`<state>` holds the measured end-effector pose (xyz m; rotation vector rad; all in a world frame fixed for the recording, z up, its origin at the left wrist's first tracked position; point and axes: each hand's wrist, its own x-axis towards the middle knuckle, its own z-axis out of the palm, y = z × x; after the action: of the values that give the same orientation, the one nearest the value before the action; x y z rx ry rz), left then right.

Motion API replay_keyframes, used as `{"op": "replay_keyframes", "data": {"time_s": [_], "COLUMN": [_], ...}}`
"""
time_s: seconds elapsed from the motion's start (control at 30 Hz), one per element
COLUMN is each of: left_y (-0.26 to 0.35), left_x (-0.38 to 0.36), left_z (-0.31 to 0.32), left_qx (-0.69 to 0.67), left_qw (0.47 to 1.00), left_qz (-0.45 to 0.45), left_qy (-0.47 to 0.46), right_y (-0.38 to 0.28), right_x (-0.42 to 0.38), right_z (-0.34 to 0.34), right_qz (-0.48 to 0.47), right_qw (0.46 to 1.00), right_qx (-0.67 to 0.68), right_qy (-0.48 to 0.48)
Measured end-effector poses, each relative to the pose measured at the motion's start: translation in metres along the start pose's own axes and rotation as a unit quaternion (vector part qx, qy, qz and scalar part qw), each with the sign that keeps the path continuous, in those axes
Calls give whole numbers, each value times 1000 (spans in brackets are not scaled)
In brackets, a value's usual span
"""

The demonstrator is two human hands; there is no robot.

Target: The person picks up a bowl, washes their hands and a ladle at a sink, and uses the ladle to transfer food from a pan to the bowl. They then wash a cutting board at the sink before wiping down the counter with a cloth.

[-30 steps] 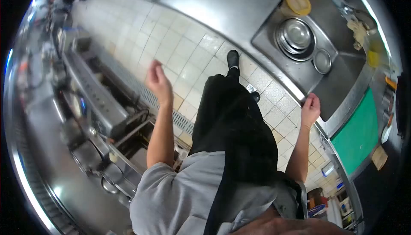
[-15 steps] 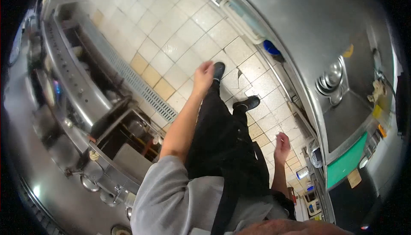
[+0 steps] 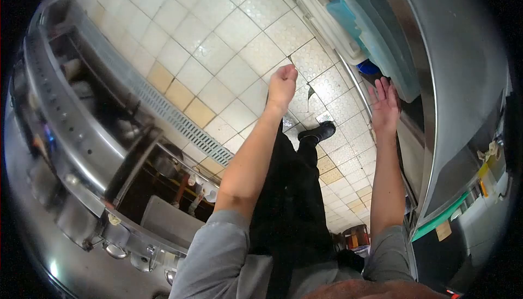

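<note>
My left hand (image 3: pixel 283 83) is raised over the white tiled floor (image 3: pixel 229 32) with its fingers curled in loosely, holding nothing. My right hand (image 3: pixel 384 105) is spread open, fingers apart, reaching towards the shelf under the steel counter (image 3: pixel 463 70), close to pale blue plastic bins (image 3: pixel 381 32) stacked there. Neither hand touches anything. My black apron and one black shoe (image 3: pixel 318 131) show below the hands.
A steel cooking range (image 3: pixel 71 135) with pots runs along the left, with a floor drain grate (image 3: pixel 163 113) beside it. A green cutting board (image 3: pixel 436 220) and a yellow cloth (image 3: pixel 487 162) lie on the counter at right. A dark blue tub (image 3: pixel 369 68) sits under the counter.
My view has swung down and forward along the counter. The right hand rose from by my side and opened towards the under-counter bins. The left hand moved forward, staying curled.
</note>
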<state>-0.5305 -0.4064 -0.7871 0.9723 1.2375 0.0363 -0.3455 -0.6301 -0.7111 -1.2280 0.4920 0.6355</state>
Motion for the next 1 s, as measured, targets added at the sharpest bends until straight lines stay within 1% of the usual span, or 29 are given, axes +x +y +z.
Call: {"op": "replay_keyframes", "data": {"time_s": [0.07,0.13,0.2,0.27,0.33,0.37,0.43,0.47,0.53,0.6,0.67,0.73,0.8,0.87,0.9,0.97,1.0], "left_y": [-13,-29,-29,-26,-23,-21,-11,-11,-22,-37,-49,-37,-18,-7,-2,8,16], "left_x": [10,18,26,36,45,45,46,46,48,47,45,36,23,19,17,12,7], "left_z": [5,9,8,4,-1,-3,-4,-4,1,8,21,36,49,60,62,61,62], "left_qx": [5,14,24,12,9,9,10,5,-6,-18,-12,-33,-65,-86,-108,-88,-123], "left_qw": [1000,1000,999,999,999,1000,1000,1000,1000,1000,999,999,997,995,993,994,990], "left_qz": [0,-3,38,32,30,22,11,8,2,-3,34,25,9,16,22,30,50], "left_qy": [-1,-7,5,6,12,6,25,29,19,11,-6,-17,-37,-42,-49,-60,-56], "right_y": [6,13,13,14,11,8,0,-1,-4,-7,-10,-10,-12,-12,-13,-15,-19], "right_x": [3,2,1,3,1,-4,-11,-11,-11,-11,-11,-10,-15,-17,-17,-19,-21], "right_z": [15,18,22,21,12,14,26,23,17,16,15,15,23,22,15,12,15], "right_qz": [-5,-37,-42,-46,-75,-76,-84,-85,-118,-115,-111,-98,-99,-100,-97,-96,-86], "right_qw": [1000,998,997,997,993,993,987,987,983,981,978,975,976,977,980,982,981], "right_qx": [5,54,57,60,91,87,121,119,142,158,174,197,192,187,176,164,165], "right_qy": [-5,5,9,9,-16,-7,63,67,14,14,13,15,16,15,-3,-20,-46]}}
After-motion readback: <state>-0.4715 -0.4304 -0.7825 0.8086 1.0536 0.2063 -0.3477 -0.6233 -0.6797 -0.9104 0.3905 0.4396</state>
